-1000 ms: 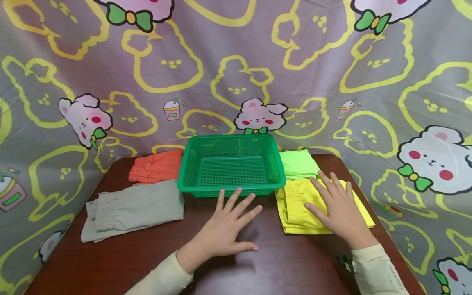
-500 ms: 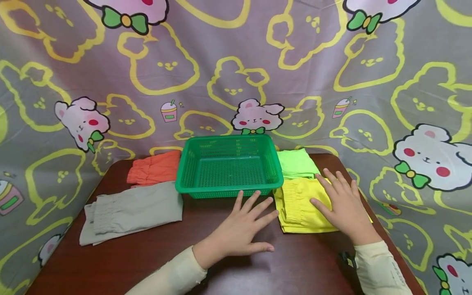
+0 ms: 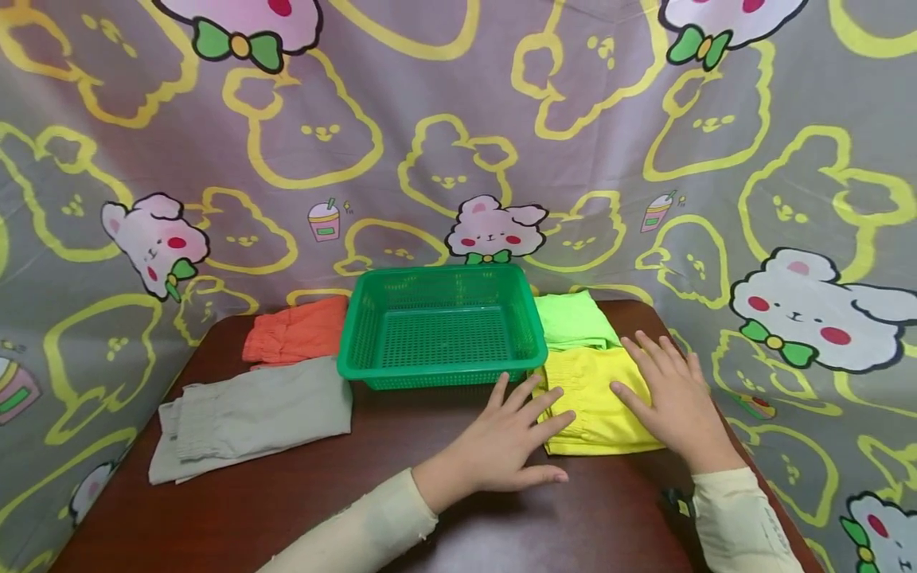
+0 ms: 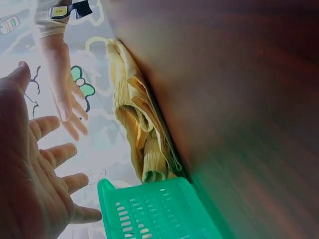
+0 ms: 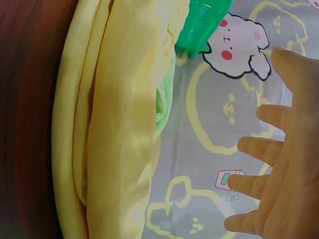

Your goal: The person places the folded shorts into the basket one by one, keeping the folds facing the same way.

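Observation:
My left hand (image 3: 501,446) hovers over the table in front of the basket, its fingers straight and spread, holding nothing. My right hand (image 3: 673,406), likewise spread, is above the right part of a folded yellow garment (image 3: 583,398) with a gathered elastic waistband. In the right wrist view a gap separates this hand (image 5: 289,159) from the yellow cloth (image 5: 119,114). A green perforated plastic basket (image 3: 444,374) with no contents stands at the back middle. Behind the yellow garment lies a folded bright green one (image 3: 573,320), partly hidden by the basket.
Left of the basket lie a folded grey garment (image 3: 265,414) and, behind it, an orange one (image 3: 295,328), both with gathered waistbands. The dark brown table (image 3: 286,509) ends at a patterned cloth backdrop (image 3: 401,95) that also runs along both sides.
My left hand has moved right, from before the basket's middle toward the yellow garment. The right hand has shifted slightly right. The view has turned a little; garments and basket stay put.

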A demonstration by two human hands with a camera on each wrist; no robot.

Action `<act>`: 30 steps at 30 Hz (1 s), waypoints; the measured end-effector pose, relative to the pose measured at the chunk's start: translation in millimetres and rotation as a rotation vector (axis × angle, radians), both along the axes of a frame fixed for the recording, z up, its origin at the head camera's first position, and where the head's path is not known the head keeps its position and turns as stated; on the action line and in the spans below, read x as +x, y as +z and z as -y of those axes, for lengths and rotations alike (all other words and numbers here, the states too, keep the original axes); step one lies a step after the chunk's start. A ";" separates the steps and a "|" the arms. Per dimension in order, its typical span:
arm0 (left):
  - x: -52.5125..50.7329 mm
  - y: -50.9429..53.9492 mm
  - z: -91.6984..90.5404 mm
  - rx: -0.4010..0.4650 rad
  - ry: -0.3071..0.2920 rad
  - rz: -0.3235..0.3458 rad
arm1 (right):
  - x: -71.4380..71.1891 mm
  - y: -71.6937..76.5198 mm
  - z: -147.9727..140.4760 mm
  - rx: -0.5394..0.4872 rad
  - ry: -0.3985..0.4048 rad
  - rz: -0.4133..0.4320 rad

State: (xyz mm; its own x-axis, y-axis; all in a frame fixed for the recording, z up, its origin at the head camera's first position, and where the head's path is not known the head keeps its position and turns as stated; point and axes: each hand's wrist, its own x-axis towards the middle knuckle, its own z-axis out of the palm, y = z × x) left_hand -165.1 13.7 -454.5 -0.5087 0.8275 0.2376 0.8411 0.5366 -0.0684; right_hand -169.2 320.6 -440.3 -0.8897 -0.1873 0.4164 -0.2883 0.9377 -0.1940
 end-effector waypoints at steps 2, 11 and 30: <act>-0.7 -0.5 -4.9 -0.014 -0.001 -0.002 | 0.6 -3.5 -1.4 -0.003 -0.002 0.013; -5.4 -2.0 -29.8 -0.070 0.011 0.021 | -0.5 -6.3 -3.5 0.000 -0.024 0.031; -19.7 2.6 -93.4 -0.201 -0.018 -0.003 | -3.9 -11.1 -15.7 -0.001 -0.056 0.082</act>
